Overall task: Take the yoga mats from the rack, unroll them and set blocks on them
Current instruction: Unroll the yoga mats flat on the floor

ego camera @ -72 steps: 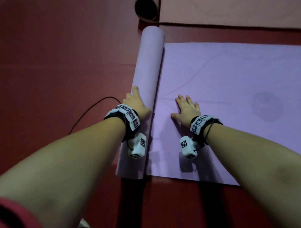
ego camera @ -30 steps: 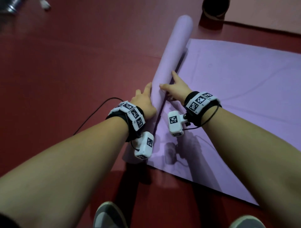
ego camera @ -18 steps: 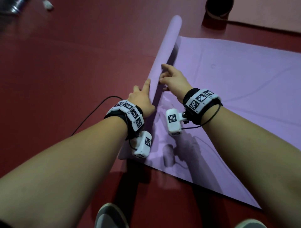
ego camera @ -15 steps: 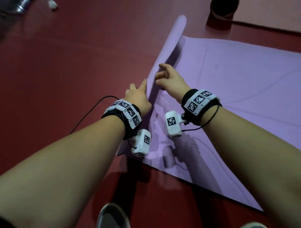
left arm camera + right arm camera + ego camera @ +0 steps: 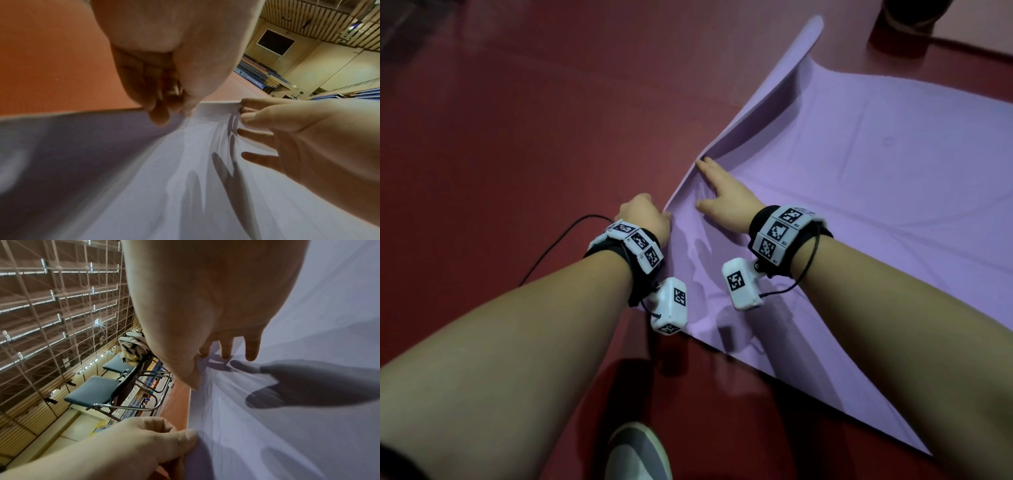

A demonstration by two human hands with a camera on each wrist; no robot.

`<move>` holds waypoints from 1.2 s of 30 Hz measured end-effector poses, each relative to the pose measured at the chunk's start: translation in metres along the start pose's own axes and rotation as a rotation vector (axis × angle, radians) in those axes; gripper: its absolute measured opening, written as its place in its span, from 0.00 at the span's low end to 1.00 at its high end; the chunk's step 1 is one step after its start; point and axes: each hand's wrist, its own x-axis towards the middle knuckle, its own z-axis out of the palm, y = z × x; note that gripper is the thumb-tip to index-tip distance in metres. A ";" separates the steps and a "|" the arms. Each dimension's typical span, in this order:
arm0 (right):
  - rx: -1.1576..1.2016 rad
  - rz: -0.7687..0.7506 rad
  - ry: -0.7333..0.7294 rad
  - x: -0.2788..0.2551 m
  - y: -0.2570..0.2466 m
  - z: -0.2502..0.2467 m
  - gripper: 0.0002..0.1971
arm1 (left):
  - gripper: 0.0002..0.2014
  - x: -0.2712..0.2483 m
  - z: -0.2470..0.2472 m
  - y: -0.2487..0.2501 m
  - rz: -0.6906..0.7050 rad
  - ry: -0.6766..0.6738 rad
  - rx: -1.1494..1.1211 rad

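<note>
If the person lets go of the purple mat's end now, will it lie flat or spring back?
The purple mat probably curls back: its far end stands up in a curve beyond where the right hand presses it flat. It looks floppy rather than stiff, since it bends where the left hand pinches its edge. Thin and soft-looking, so likely light to lift.

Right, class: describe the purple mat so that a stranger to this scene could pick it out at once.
Start from the dark red floor. Spread across its right side lies the purple mat, whose near edge the left hand pinches and the right hand presses. Unlike the pinkish mat behind, its end curls up.
</note>
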 end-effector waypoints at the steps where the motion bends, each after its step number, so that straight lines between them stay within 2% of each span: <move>1: -0.048 -0.003 -0.017 0.002 0.000 0.002 0.41 | 0.07 0.003 0.000 -0.003 -0.005 -0.013 0.012; 5: -0.151 0.015 -0.080 0.016 0.000 0.015 0.44 | 0.02 0.012 0.006 -0.018 -0.016 -0.083 -0.002; 8: -0.309 0.049 -0.101 0.027 0.001 0.024 0.44 | 0.02 0.013 0.017 -0.028 0.058 -0.147 0.028; 10: -0.423 0.072 -0.093 0.033 0.002 0.030 0.42 | 0.06 0.014 0.021 -0.033 0.125 -0.176 0.063; 14: -0.626 0.108 -0.076 0.041 0.002 0.041 0.37 | 0.12 0.024 0.027 -0.033 0.127 -0.276 0.063; 18: -0.729 0.149 -0.093 0.047 -0.004 0.047 0.37 | 0.28 0.032 0.028 -0.026 0.087 -0.363 0.175; 20: -0.763 0.134 -0.103 0.048 -0.004 0.043 0.37 | 0.32 0.033 0.027 -0.020 0.073 -0.376 0.201; 23: -0.713 0.045 -0.083 0.053 0.003 0.027 0.35 | 0.32 0.035 0.024 -0.014 0.059 -0.381 0.228; 25: -0.551 -0.002 -0.041 0.058 0.011 0.012 0.37 | 0.33 0.033 0.023 -0.011 0.065 -0.375 0.283; 27: -0.430 -0.033 0.077 0.061 0.018 -0.003 0.39 | 0.32 0.027 0.022 -0.007 0.096 -0.358 0.352; 30: -0.371 -0.014 0.208 0.072 0.025 -0.019 0.40 | 0.25 0.020 0.022 0.004 0.162 -0.284 0.427; 33: -0.229 0.038 0.174 0.083 0.029 -0.031 0.43 | 0.24 0.023 0.021 0.015 0.268 -0.219 0.415; 36: -0.247 0.101 0.046 0.096 0.030 -0.039 0.43 | 0.34 0.033 0.020 0.028 0.404 -0.204 0.413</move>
